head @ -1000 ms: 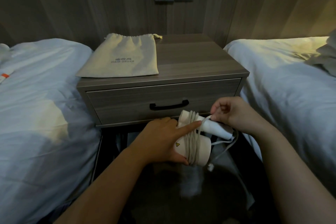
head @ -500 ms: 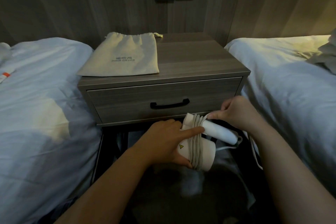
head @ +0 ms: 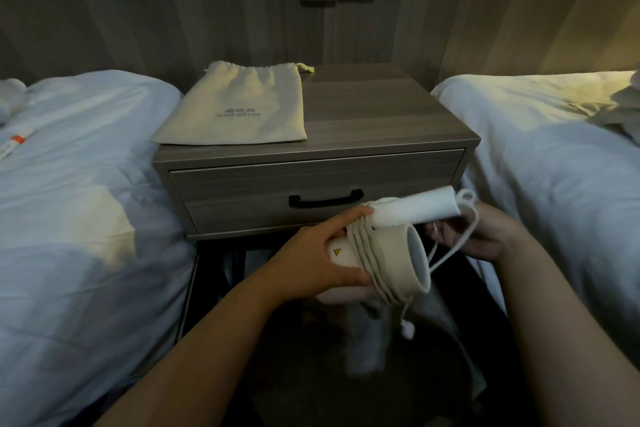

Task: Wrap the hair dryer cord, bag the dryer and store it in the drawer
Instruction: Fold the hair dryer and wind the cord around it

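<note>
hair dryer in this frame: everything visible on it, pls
The hair dryer is white, plastic-looking, with a short round barrel lying roughly sideways, its open end facing right. Its handle is folded along the top. A small yellow warning triangle shows on the barrel. The white cord is coiled several turns around the barrel; a loose tail runs to the right hand and a small end dangles below. The left hand grips the barrel, held in the air in front of the closed drawer.

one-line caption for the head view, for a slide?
Left hand steadies hair dryer while right hand winds its cord; bag waits on nightstand.
</note>
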`<action>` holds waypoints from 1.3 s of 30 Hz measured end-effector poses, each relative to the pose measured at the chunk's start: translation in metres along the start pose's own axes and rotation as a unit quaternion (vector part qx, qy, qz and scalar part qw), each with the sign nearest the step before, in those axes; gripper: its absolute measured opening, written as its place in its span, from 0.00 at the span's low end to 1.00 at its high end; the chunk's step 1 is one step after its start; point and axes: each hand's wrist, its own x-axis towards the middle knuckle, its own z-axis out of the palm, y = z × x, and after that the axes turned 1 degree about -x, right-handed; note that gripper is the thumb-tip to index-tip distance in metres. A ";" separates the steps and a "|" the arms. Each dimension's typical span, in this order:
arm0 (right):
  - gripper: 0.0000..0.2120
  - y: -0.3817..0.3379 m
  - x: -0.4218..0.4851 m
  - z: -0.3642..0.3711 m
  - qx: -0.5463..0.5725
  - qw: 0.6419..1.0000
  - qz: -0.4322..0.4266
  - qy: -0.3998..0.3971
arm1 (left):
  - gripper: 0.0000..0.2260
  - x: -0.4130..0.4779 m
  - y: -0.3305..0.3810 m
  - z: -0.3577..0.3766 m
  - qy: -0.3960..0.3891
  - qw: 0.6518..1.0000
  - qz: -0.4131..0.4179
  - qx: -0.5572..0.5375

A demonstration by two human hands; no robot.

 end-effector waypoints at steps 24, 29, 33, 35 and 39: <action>0.32 0.028 -0.005 0.068 -0.097 0.988 -0.050 -0.111 | 0.17 0.013 0.005 0.010 0.166 0.956 -0.079 -0.229; 0.18 0.031 -0.007 0.077 -0.070 0.993 -0.057 -0.079 | 0.25 0.011 0.006 0.003 0.118 0.966 -0.112 -0.200; 0.12 0.034 -0.005 0.081 -0.095 0.993 -0.062 -0.044 | 0.40 0.012 0.005 0.003 0.073 0.979 -0.133 -0.138; 0.10 0.035 -0.004 0.082 -0.101 0.992 -0.074 -0.033 | 0.42 0.012 0.005 0.004 0.078 0.978 -0.134 -0.140; 0.15 0.038 -0.003 0.083 -0.116 0.989 -0.083 -0.041 | 0.41 0.013 0.009 0.003 0.111 0.976 -0.119 -0.141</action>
